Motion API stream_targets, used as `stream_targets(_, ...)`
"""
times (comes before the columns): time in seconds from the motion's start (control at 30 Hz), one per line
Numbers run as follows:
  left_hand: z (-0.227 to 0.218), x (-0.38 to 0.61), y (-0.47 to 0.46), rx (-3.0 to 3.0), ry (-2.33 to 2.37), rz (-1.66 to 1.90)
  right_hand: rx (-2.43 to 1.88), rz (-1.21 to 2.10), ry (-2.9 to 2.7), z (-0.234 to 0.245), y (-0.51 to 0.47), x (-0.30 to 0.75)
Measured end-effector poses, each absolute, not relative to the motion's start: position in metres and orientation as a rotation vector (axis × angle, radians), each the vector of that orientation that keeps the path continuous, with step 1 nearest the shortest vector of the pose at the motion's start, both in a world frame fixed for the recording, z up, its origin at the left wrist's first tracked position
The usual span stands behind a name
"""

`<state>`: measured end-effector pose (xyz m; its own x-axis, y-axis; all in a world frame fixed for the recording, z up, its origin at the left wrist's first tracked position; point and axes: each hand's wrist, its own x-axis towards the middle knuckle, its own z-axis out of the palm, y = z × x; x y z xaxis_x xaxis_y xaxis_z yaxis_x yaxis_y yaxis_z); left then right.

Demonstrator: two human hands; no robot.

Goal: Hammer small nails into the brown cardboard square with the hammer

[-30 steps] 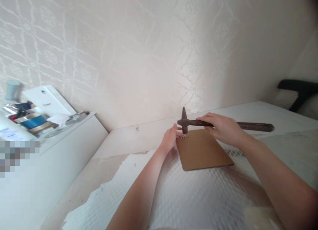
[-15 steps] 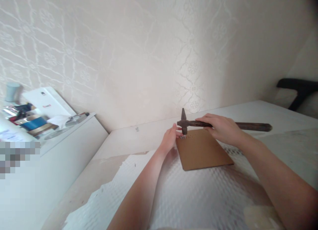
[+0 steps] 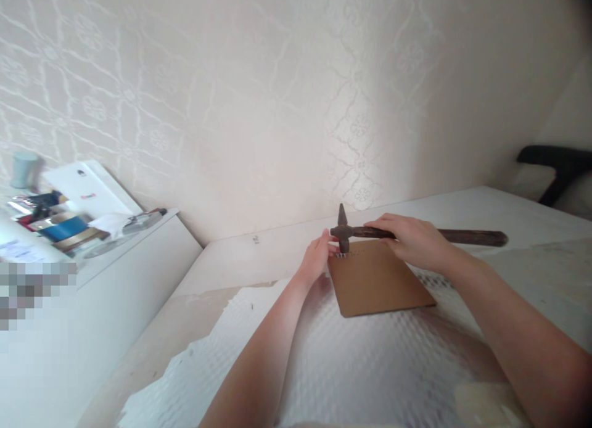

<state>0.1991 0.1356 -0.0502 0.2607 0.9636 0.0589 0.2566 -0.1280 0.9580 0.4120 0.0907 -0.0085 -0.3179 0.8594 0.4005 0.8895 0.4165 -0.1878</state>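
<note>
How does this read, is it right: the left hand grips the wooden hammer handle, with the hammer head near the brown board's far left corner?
Not quite: the head view shows the right hand gripping the wooden hammer handle. The hammer head is near the brown board's far left corner.

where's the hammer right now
In the head view, right of centre, the hammer is in the right hand, its head by the far left corner of the board, beside the left hand.
</note>
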Motion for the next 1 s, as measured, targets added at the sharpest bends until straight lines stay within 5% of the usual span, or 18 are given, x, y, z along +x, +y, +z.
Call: stream_targets(1.0, -0.0483, 0.1997, 0.1346, 1.569, 1.177, 0.924, -1.519, -0.076, -2.231, -0.0091, 0.0928, 0.4138)
